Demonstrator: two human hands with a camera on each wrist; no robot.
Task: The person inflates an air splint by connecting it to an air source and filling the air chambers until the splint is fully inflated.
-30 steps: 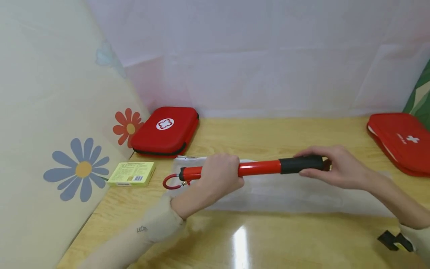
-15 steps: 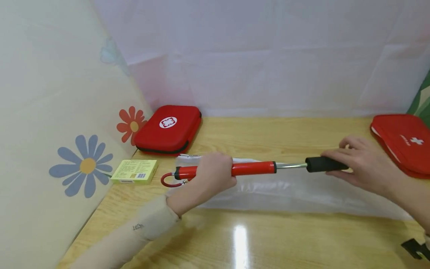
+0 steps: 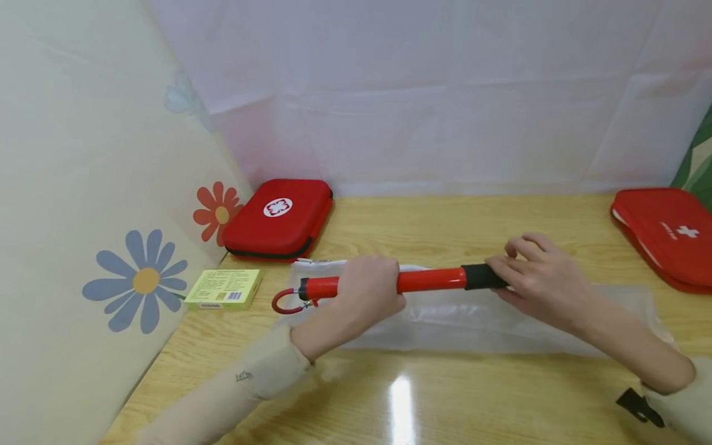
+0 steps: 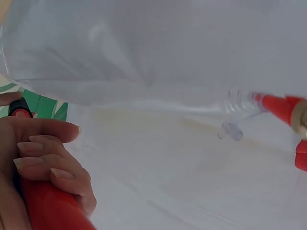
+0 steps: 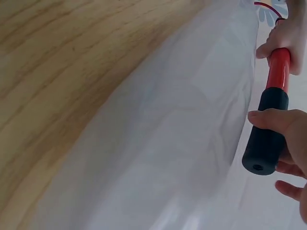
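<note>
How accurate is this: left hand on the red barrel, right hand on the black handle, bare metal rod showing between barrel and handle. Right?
Not quite: nothing shows between them. The black handle sits right up against the red barrel, per the head view. Left hand on barrel, right hand on handle: correct.

A loose, pale beige fabric left sleeve (image 3: pixel 206 398) ends in a wide cuff (image 3: pixel 283 358), with small dark lettering (image 3: pixel 243 376) nearby. The matching pale beige right sleeve (image 3: pixel 683 395) has a black strap-like piece (image 3: pixel 638 406) beside it; the left grip (image 3: pixel 369 287) and right grip (image 3: pixel 539 281) are bare hands.
</note>
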